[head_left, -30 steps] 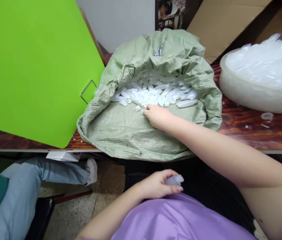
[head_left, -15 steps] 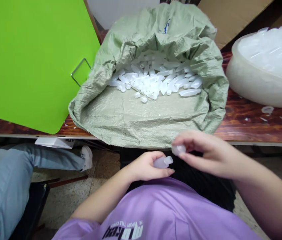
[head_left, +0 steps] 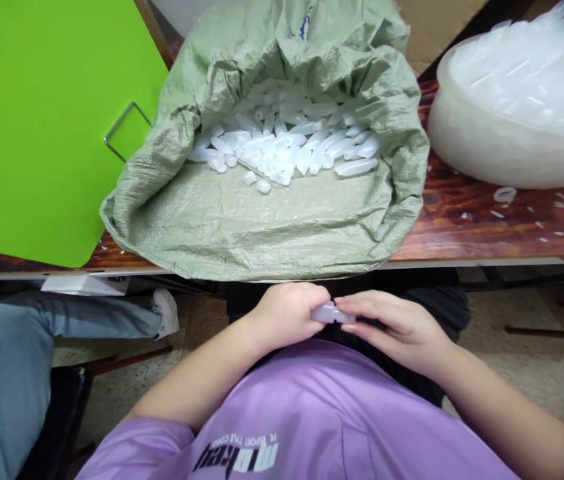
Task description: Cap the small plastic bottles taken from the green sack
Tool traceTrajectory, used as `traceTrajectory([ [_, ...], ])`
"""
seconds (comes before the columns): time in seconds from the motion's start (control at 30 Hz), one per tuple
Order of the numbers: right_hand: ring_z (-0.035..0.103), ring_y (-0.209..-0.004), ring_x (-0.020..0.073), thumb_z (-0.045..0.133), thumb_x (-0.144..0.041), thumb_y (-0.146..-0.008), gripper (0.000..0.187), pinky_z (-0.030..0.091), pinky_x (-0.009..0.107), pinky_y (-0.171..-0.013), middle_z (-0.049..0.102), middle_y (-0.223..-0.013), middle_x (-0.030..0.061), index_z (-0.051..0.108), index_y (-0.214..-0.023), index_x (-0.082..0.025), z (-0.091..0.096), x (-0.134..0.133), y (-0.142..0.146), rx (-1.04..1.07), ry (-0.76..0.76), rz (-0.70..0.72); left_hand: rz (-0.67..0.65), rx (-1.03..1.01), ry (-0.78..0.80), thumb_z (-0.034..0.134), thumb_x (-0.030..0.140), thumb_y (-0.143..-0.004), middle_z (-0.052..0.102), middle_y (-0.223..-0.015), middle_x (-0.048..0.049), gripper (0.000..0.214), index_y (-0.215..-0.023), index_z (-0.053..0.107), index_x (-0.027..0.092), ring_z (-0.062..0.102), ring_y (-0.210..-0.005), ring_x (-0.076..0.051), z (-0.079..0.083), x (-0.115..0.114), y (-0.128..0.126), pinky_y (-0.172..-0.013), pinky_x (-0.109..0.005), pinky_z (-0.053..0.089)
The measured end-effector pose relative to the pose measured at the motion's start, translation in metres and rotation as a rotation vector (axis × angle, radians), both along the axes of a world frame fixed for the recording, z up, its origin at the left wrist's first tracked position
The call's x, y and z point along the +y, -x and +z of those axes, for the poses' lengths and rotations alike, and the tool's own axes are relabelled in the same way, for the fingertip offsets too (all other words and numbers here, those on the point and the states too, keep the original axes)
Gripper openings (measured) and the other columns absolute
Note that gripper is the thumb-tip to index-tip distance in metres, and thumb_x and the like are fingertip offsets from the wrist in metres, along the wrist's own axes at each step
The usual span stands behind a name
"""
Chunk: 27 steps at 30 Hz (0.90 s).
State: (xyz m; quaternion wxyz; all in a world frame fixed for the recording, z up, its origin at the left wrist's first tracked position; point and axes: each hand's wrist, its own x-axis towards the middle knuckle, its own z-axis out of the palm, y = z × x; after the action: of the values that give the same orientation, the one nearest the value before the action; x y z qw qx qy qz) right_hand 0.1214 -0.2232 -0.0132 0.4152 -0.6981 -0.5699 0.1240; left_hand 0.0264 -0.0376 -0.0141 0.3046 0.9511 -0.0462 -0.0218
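My left hand (head_left: 287, 317) is closed around a small translucent plastic bottle (head_left: 321, 313) in front of my lap. My right hand (head_left: 399, 328) pinches a translucent plastic cap (head_left: 345, 316) between thumb and fingers. Cap and bottle meet end to end, though whether they are joined I cannot tell. Just beyond both hands is the mouth of a pale green woven sack (head_left: 262, 230). Inside it lie many white translucent plastic pieces (head_left: 282, 150), some long with slanted tips, others short.
A large whitish tub (head_left: 502, 150) heaped with translucent pieces stands right on the wooden table (head_left: 462, 233), near a loose ring (head_left: 505, 195) and white scraps. At left are a bright green board (head_left: 47, 120) with a wire handle (head_left: 125, 130) and another person's leg (head_left: 97, 317).
My right hand has brought the cap left and down against the bottle's end. My left hand has turned and shifted slightly left. The view has moved, and another person's fingers now show at far left.
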Motion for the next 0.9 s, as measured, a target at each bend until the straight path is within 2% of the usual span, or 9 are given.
traceTrajectory([
  [0.1, 0.062, -0.062, 0.0113, 0.052, -0.033, -0.087, 0.021, 0.050, 0.020, -0.057, 0.066, -0.072, 0.0020, 0.065, -0.086, -0.018, -0.007, 0.001, 0.004, 0.180, 0.129, -0.191, -0.029, -0.187, -0.235, 0.051, 0.028, -0.081, 0.058, -0.066, 0.0013, 0.013, -0.074, 0.056, 0.018, 0.054, -0.061, -0.014, -0.003, -0.004, 0.000, -0.053, -0.026, 0.031],
  [0.17, 0.058, -0.053, 0.0108, 0.037, -0.036, -0.093, 0.039, 0.046, 0.022, -0.051, 0.061, -0.059, 0.0013, 0.062, -0.071, -0.017, -0.011, 0.001, 0.006, 0.197, 0.215, -0.228, -0.040, -0.248, -0.345, 0.049, 0.030, -0.084, 0.058, -0.067, 0.0008, 0.014, -0.077, 0.056, 0.019, 0.055, -0.061, -0.015, -0.006, -0.006, -0.001, -0.052, -0.028, 0.031],
  [0.23, 0.059, -0.061, 0.0134, 0.035, -0.039, -0.093, 0.039, 0.047, 0.025, -0.055, 0.063, -0.070, 0.0048, 0.062, -0.080, -0.015, -0.016, 0.000, 0.007, 0.109, 0.215, -0.222, -0.037, -0.252, -0.406, 0.051, 0.030, -0.083, 0.058, -0.067, 0.0007, 0.012, -0.078, 0.055, 0.020, 0.055, -0.060, -0.016, -0.008, -0.006, -0.001, -0.051, -0.029, 0.031],
  [0.33, 0.060, -0.085, 0.0182, 0.051, -0.042, -0.086, 0.037, 0.049, 0.030, -0.072, 0.062, -0.101, 0.0113, 0.054, -0.111, -0.014, -0.021, -0.003, 0.006, -0.007, 0.143, -0.215, -0.027, -0.209, -0.422, 0.055, 0.030, -0.080, 0.059, -0.067, 0.0007, 0.010, -0.079, 0.055, 0.020, 0.056, -0.061, -0.017, -0.011, -0.006, -0.003, -0.052, -0.029, 0.033],
  [0.47, 0.058, -0.063, 0.0128, 0.033, -0.038, -0.094, 0.033, 0.047, 0.025, -0.058, 0.062, -0.073, 0.0036, 0.059, -0.089, -0.018, -0.025, -0.005, 0.005, 0.145, 0.383, -0.137, -0.060, -0.077, -0.378, 0.055, 0.029, -0.079, 0.061, -0.071, 0.0004, 0.009, -0.080, 0.055, 0.020, 0.058, -0.065, -0.016, -0.011, -0.006, -0.004, -0.053, -0.027, 0.033],
  [0.6, 0.059, -0.087, 0.0189, 0.047, -0.046, -0.086, 0.036, 0.047, 0.031, -0.074, 0.061, -0.102, 0.0105, 0.056, -0.105, -0.016, -0.031, -0.004, 0.005, 0.004, 0.285, -0.158, -0.015, 0.125, -0.237, 0.055, 0.031, -0.077, 0.063, -0.074, 0.0012, 0.011, -0.077, 0.056, 0.020, 0.058, -0.067, -0.015, -0.010, -0.007, -0.008, -0.053, -0.024, 0.033],
  [0.73, 0.055, -0.064, 0.0135, 0.029, -0.042, -0.095, 0.040, 0.043, 0.026, -0.059, 0.059, -0.071, 0.0034, 0.056, -0.079, -0.017, -0.040, 0.000, 0.009, 0.228, 0.439, -0.103, -0.008, 0.317, -0.107, 0.050, 0.036, -0.076, 0.062, -0.069, 0.0006, 0.017, -0.073, 0.056, 0.020, 0.056, -0.062, -0.014, -0.010, -0.007, -0.010, -0.050, -0.023, 0.029],
  [0.8, 0.054, -0.063, 0.0128, 0.023, -0.042, -0.096, 0.044, 0.043, 0.025, -0.058, 0.058, -0.070, 0.0034, 0.055, -0.078, -0.016, -0.047, 0.002, 0.010, 0.306, 0.457, -0.111, 0.002, 0.439, -0.033, 0.050, 0.035, -0.072, 0.062, -0.069, 0.0008, 0.016, -0.073, 0.058, 0.020, 0.055, -0.060, -0.014, -0.014, -0.007, -0.009, -0.049, -0.022, 0.029],
  [0.9, 0.056, -0.083, 0.0181, 0.037, -0.042, -0.091, 0.035, 0.043, 0.031, -0.072, 0.060, -0.095, 0.0101, 0.056, -0.101, -0.014, -0.059, 0.002, 0.012, 0.001, 0.333, -0.108, 0.009, 0.657, 0.108, 0.054, 0.039, -0.068, 0.061, -0.067, 0.0013, 0.022, -0.076, 0.060, 0.020, 0.052, -0.054, -0.012, -0.023, -0.007, -0.008, -0.045, -0.021, 0.029],
])
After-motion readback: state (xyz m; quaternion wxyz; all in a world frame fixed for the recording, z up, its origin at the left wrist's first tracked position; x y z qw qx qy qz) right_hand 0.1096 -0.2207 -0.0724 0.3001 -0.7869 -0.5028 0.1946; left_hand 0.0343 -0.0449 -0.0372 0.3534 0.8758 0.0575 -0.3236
